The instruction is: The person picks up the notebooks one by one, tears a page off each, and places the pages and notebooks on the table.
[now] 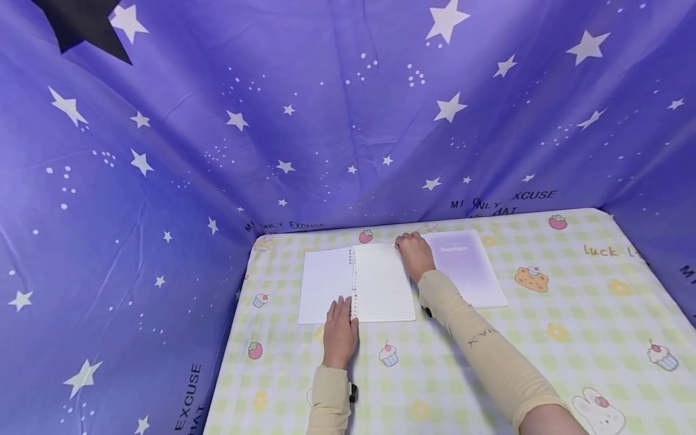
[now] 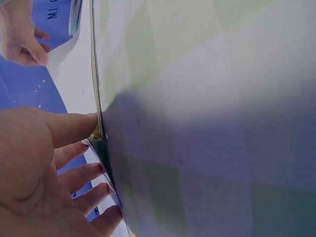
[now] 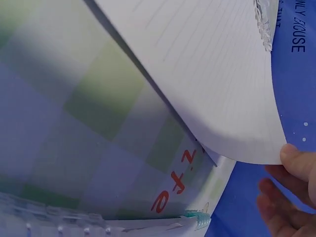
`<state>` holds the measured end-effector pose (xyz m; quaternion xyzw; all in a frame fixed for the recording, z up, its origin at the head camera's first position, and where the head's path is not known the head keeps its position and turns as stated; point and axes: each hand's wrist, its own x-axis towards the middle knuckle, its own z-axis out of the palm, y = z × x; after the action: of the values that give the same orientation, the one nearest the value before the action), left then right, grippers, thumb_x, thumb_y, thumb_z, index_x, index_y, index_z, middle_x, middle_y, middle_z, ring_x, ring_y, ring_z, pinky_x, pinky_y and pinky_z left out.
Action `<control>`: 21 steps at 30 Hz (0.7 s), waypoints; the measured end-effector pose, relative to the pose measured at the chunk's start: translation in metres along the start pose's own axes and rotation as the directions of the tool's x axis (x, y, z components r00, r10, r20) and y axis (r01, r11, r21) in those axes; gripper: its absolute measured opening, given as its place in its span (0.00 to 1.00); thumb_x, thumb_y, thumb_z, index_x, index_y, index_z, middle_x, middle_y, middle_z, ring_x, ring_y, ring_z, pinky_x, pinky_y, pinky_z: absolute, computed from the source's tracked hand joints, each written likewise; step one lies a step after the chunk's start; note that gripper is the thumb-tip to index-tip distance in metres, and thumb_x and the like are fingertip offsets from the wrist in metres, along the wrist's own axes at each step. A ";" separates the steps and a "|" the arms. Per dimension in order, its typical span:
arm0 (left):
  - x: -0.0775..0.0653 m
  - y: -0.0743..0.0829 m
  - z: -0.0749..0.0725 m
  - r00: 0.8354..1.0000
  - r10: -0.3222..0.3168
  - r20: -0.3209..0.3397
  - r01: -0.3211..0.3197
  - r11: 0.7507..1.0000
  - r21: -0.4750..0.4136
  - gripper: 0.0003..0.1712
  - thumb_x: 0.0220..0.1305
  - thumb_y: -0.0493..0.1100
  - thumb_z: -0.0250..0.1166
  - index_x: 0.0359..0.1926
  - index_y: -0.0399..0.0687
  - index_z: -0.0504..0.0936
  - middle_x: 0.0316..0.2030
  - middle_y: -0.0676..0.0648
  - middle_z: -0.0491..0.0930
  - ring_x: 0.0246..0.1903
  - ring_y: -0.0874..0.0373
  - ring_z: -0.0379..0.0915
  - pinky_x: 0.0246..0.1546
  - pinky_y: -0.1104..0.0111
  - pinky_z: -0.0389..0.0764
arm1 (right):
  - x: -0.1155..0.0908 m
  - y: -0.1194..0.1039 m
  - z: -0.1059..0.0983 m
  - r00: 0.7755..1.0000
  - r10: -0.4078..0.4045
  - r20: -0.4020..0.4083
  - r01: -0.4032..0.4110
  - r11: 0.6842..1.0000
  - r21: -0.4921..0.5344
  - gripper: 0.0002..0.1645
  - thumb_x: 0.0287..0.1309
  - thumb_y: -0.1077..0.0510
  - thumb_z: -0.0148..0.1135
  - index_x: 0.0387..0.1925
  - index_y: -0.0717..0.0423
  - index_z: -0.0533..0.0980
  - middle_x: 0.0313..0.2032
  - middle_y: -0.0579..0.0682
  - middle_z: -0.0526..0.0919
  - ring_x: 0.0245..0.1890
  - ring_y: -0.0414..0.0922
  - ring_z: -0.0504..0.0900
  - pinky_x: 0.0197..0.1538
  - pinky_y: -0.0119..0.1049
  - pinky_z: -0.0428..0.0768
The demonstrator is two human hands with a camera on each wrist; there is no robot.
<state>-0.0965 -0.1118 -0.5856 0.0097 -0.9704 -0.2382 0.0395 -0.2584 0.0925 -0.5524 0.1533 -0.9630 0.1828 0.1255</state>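
Note:
An open spiral notebook (image 1: 326, 281) lies on the table, its coil binding (image 1: 354, 281) running down the middle. My right hand (image 1: 415, 257) is at the top outer corner of the lined right-hand page (image 1: 383, 284). In the right wrist view, thumb and fingers pinch the corner of that lined page (image 3: 217, 94), which curves upward there. At the lower edge, beside the coil, my left hand (image 1: 340, 332) rests on the notebook with its fingers extended. The left wrist view shows the thumb and fingers of this hand (image 2: 29, 163) touching the notebook's edge.
A closed purple notebook (image 1: 462, 272) marked "freedom" lies to the right, partly behind my right hand and forearm. The checked tablecloth (image 1: 587, 326) has printed cupcakes, bears and strawberries. A blue star-patterned curtain (image 1: 326, 139) stands behind the table and on both sides.

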 end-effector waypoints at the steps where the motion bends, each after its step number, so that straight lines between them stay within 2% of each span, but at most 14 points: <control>1: 0.000 0.000 0.000 1.000 0.004 -0.005 -0.004 1.000 0.001 0.27 0.61 0.40 0.60 0.62 0.41 0.68 0.62 0.37 0.64 0.63 0.41 0.56 0.60 0.51 0.63 | 0.001 0.000 0.001 1.000 0.002 0.000 -0.002 1.000 0.015 0.05 0.58 0.64 0.58 0.30 0.60 0.79 0.31 0.54 0.82 0.34 0.53 0.78 0.41 0.45 0.77; 4: 0.000 -0.001 0.001 1.000 0.006 -0.010 -0.006 1.000 -0.010 0.27 0.61 0.39 0.60 0.62 0.41 0.68 0.62 0.37 0.64 0.63 0.42 0.56 0.60 0.51 0.62 | 0.001 -0.001 0.002 1.000 0.012 -0.011 -0.011 0.998 0.064 0.04 0.57 0.66 0.57 0.30 0.60 0.78 0.30 0.55 0.82 0.32 0.53 0.80 0.37 0.46 0.78; 7: -0.001 -0.002 0.001 1.000 0.009 -0.007 -0.009 1.000 -0.016 0.27 0.61 0.39 0.60 0.62 0.41 0.68 0.62 0.37 0.64 0.63 0.41 0.55 0.60 0.51 0.62 | 0.001 0.000 0.003 1.000 0.024 -0.016 -0.023 0.995 0.095 0.01 0.54 0.65 0.62 0.29 0.60 0.78 0.28 0.55 0.81 0.31 0.53 0.80 0.34 0.48 0.78; 9: -0.002 -0.001 0.001 1.000 0.001 -0.002 -0.001 1.000 -0.030 0.27 0.61 0.39 0.60 0.62 0.42 0.68 0.62 0.37 0.64 0.64 0.42 0.55 0.61 0.50 0.61 | 0.001 0.000 0.004 1.000 0.029 -0.009 -0.028 0.994 0.106 0.03 0.51 0.63 0.65 0.28 0.60 0.79 0.28 0.54 0.81 0.30 0.52 0.80 0.34 0.48 0.77; 14: -0.005 0.001 0.001 1.000 -0.007 -0.012 0.006 0.999 -0.047 0.27 0.61 0.39 0.60 0.62 0.42 0.68 0.63 0.38 0.64 0.64 0.43 0.54 0.62 0.51 0.60 | 0.002 0.001 0.006 0.998 0.053 0.019 -0.055 0.993 0.100 0.04 0.51 0.59 0.67 0.25 0.57 0.81 0.26 0.51 0.82 0.28 0.50 0.80 0.31 0.47 0.77; 21: -0.003 0.000 0.001 0.998 0.024 -0.054 -0.025 0.999 -0.028 0.27 0.61 0.38 0.60 0.61 0.40 0.68 0.62 0.37 0.65 0.63 0.42 0.56 0.61 0.51 0.61 | 0.006 0.001 0.007 0.996 0.072 0.045 -0.075 0.995 0.067 0.06 0.53 0.56 0.65 0.28 0.55 0.83 0.29 0.51 0.84 0.30 0.51 0.82 0.32 0.48 0.78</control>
<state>-0.0936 -0.1114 -0.5867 0.0035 -0.9655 -0.2513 0.0684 -0.2651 0.0896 -0.5570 0.1258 -0.9636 0.2169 0.0930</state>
